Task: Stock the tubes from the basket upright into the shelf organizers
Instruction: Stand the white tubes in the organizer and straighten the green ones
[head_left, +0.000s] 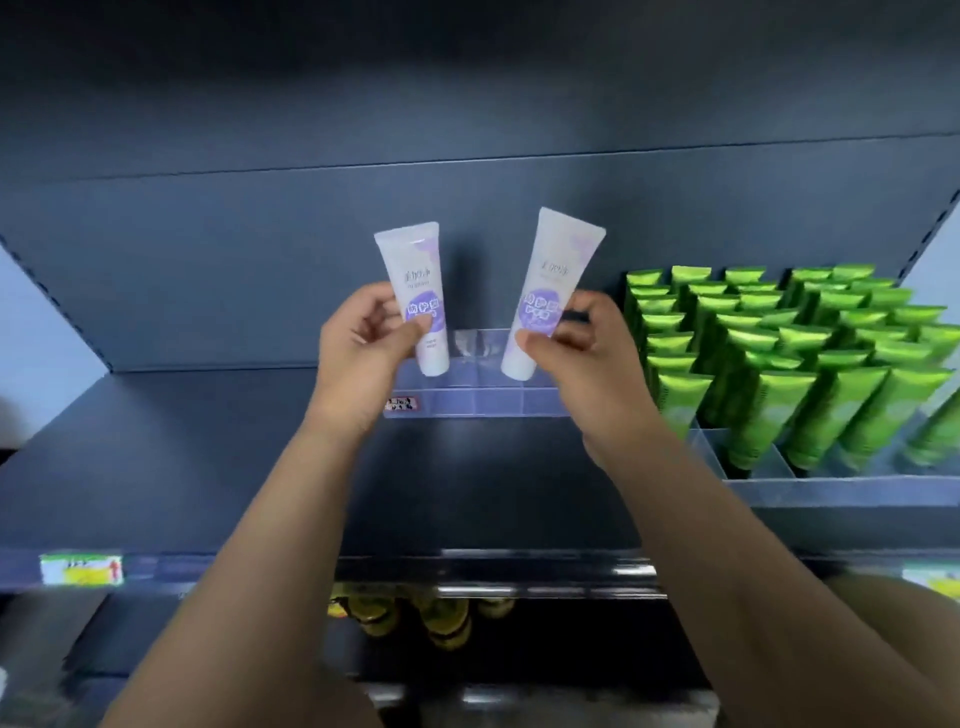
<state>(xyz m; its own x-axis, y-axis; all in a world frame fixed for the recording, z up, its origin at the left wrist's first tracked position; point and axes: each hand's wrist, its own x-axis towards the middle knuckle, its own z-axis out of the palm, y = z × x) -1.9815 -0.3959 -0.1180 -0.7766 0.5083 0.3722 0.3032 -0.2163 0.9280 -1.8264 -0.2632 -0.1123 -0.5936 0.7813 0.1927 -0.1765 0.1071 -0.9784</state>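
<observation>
1. The left hand is closed around a white tube with a purple label, the thumb pressed across the label front and the other fingers curled behind its lower half.
2. This left tube stands nearly upright, crimped end at 12 o'clock and cap end at 6 o'clock, leaning a little toward 11 o'clock.
3. The right hand pinches a second white and purple tube the same way, thumb on the lower front, fingertips bent around its right edge.
4. That right tube tilts toward 1 o'clock, its cap end pointing down at about 7 o'clock.
5. Both cap ends hang at the rim of a clear plastic organizer set on the dark shelf; whether either cap rests inside a compartment, I cannot tell.
6. The two tubes are apart, with a stretch of the organizer's back wall showing between them.
7. At 3 o'clock from the right hand, rows of green tubes stand packed upright in another clear organizer, close beside the right wrist.
8. At 6 o'clock, under the shelf edge, yellow-capped items sit on a lower level, blurred.
9. A green and yellow price tag clings to the shelf front at 8 o'clock.
</observation>
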